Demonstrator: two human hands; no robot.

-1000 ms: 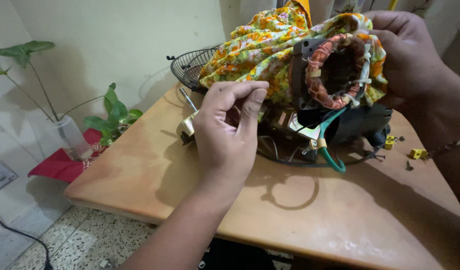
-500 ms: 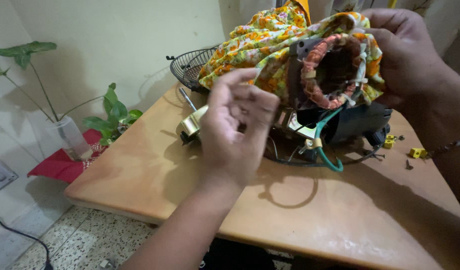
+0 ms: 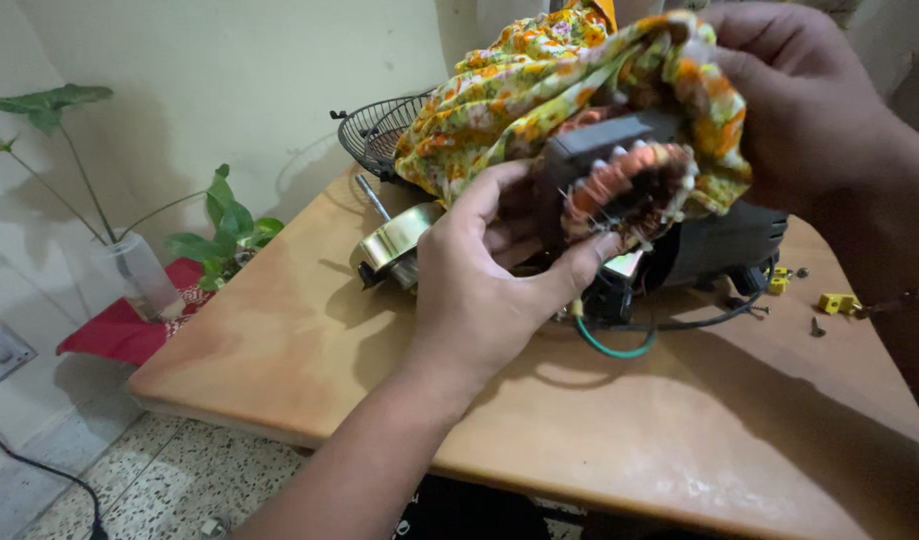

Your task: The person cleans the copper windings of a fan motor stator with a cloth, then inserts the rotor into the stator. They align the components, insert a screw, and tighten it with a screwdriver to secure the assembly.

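Note:
A fan motor stator (image 3: pixel 627 178) with copper windings is held above the wooden table (image 3: pixel 309 340), wrapped in a yellow and orange floral cloth (image 3: pixel 519 95). My right hand (image 3: pixel 794 95) grips the cloth and stator from the upper right. From below left my left hand (image 3: pixel 484 285) reaches in, thumb and fingers closed on the stator's lower edge. Beneath them lies a black motor housing (image 3: pixel 724 245) with a green wire (image 3: pixel 609 345) and a black wire. A metal rotor with its shaft (image 3: pixel 389 245) lies on the table just left of my left hand.
A black wire fan guard (image 3: pixel 374 130) stands at the table's back edge by the wall. Small yellow connectors (image 3: pixel 837 302) and screws lie at the right. A plant in a clear vase (image 3: pixel 139 275) on a red cloth (image 3: pixel 119 335) stands left of the table; a cable runs over the speckled floor.
My left hand, which hovered with pinched fingers in front of the motor, has moved up and right and taken hold of the stator. My right hand tilted the wrapped stator downward.

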